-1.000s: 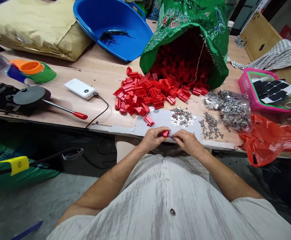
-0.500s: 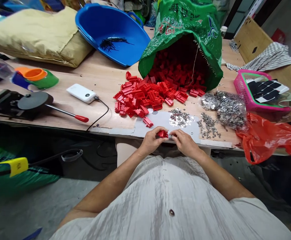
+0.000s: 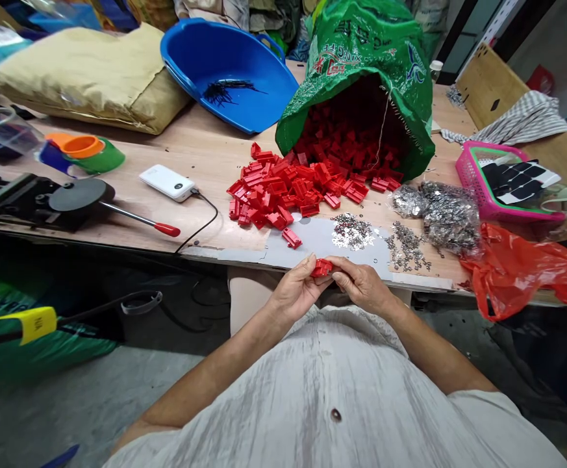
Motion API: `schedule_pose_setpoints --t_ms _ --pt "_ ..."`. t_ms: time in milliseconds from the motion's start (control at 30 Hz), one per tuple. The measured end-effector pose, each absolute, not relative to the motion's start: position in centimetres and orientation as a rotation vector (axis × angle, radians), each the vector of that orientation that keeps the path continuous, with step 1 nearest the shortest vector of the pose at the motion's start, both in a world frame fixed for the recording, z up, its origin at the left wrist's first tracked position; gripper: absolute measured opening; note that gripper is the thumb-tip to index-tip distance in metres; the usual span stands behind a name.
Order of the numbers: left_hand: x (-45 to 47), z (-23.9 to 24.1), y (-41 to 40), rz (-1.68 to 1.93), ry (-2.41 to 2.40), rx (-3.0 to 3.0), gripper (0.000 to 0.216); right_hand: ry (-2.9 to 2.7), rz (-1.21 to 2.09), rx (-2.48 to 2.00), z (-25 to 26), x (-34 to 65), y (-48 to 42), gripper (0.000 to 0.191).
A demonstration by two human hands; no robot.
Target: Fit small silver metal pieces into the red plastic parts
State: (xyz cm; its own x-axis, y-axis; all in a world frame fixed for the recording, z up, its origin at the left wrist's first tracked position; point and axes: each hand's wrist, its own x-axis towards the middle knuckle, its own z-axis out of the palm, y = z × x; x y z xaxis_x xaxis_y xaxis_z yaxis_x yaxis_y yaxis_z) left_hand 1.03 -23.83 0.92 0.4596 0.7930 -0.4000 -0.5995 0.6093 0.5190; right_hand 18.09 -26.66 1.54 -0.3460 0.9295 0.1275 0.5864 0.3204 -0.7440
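Note:
Both hands meet at the table's near edge around one small red plastic part [image 3: 321, 267]. My left hand [image 3: 295, 290] pinches it from the left and my right hand [image 3: 361, 283] closes on it from the right. Just beyond lies a pile of the same red parts [image 3: 283, 185], spilling from a tipped green sack [image 3: 361, 71]. Small silver metal pieces [image 3: 354, 231] are scattered on a grey sheet [image 3: 312, 244] in front of my hands, with one loose red part [image 3: 291, 237] beside them.
A blue basin [image 3: 225, 65] and tan sack [image 3: 88, 75] sit at the back. A white power bank [image 3: 169, 182] with cable, a red-handled black tool [image 3: 76, 198] and coloured cups [image 3: 81, 153] lie left. Bagged metal pieces [image 3: 443, 211], a pink basket [image 3: 502, 185] and red bag [image 3: 527, 270] lie right.
My hands have drawn slightly back toward my body with the red part between them, and the thin metal piece seen at my right fingertips earlier no longer shows. The view shifted a little.

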Motion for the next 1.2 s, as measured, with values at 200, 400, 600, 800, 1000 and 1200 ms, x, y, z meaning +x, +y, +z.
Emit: schedule_pose_setpoints --t_ms 200,400,600,800,1000,1200 --pt "1.7 0.6 -24.5 0.956 0.671 0.28 0.019 -1.978 0.666 -1.326 0.7 17.6 -26.6 0.033" --pt "1.0 0.4 -24.7 0.909 0.63 0.383 0.028 -1.867 0.872 -1.265 0.2 18.2 -27.0 0.036" --pt "-0.6 -3.7 -25.4 0.587 0.843 0.522 0.034 -1.794 0.56 -1.758 -0.3 23.3 -26.2 0.033" --pt "-0.1 -9.3 -24.7 0.579 1.069 0.469 0.026 -1.781 0.132 -2.122 -1.4 28.5 -23.3 0.019" --pt "-0.3 -10.0 -24.0 0.624 1.134 0.592 0.044 -1.825 0.059 -2.218 -1.8 28.6 -20.9 0.016" --pt "-1.9 -5.9 -23.6 0.392 0.913 1.133 0.03 -1.897 0.016 -2.253 -2.2 28.1 -19.8 0.014"
